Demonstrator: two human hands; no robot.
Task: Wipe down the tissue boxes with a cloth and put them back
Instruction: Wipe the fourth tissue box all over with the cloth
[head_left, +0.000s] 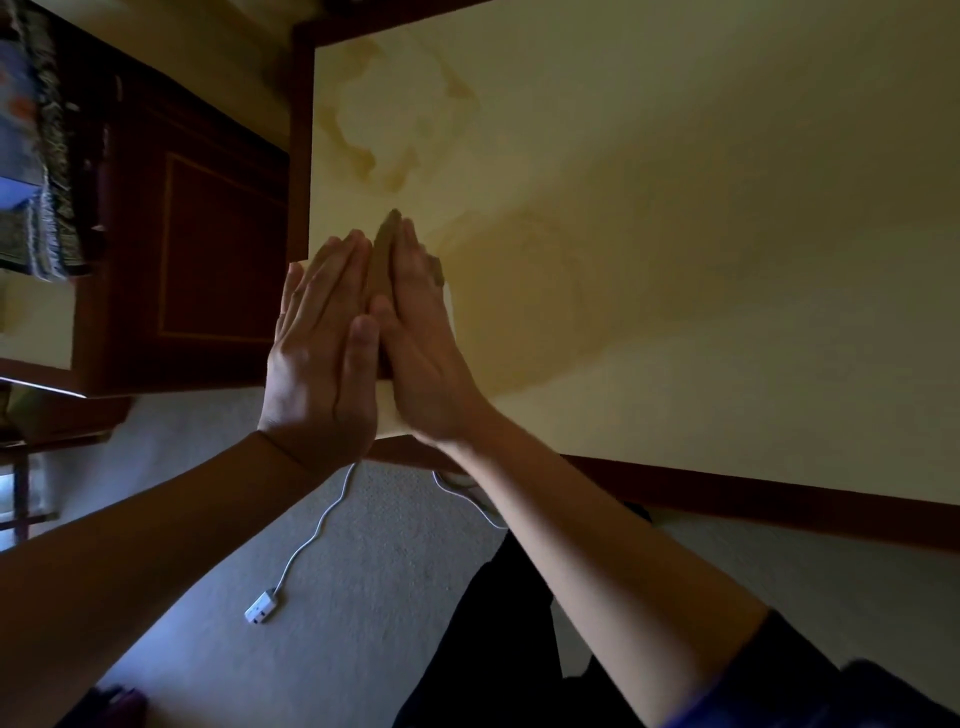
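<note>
hands meet palm to palm over the near corner of a pale table, fingers straight and pointing away from the camera. the left hand (319, 353) shows its back, fingers together and flat, thumb lying along the inner edge, nothing gripped. the right hand (421, 343) leans against it, also flat and released, its fingertips reaching a little further than the left's; a dark ring-like mark sits on one finger, too blurred to make out. both forearms rise from the bottom corners, the left bare, the right ending in a dark blue sleeve (810, 696). behind the hands lies the table (675, 208), a cream-yellow top with brownish cloud-shaped stains and a dark red-brown wooden rim along its near and left edges. no tissue box or cloth can be made out in this view. to the left of the table stands a dark red-brown cabinet (208, 249) with a thin inlaid rectangle on its panel, and beyond it a patterned fringed textile (36, 156) at the frame's edge. below is grey carpet (337, 623), where a white cable (317, 535) runs from under the hands to a small white plug block (261, 609). dark trousers (498, 649) show between the arms.
</note>
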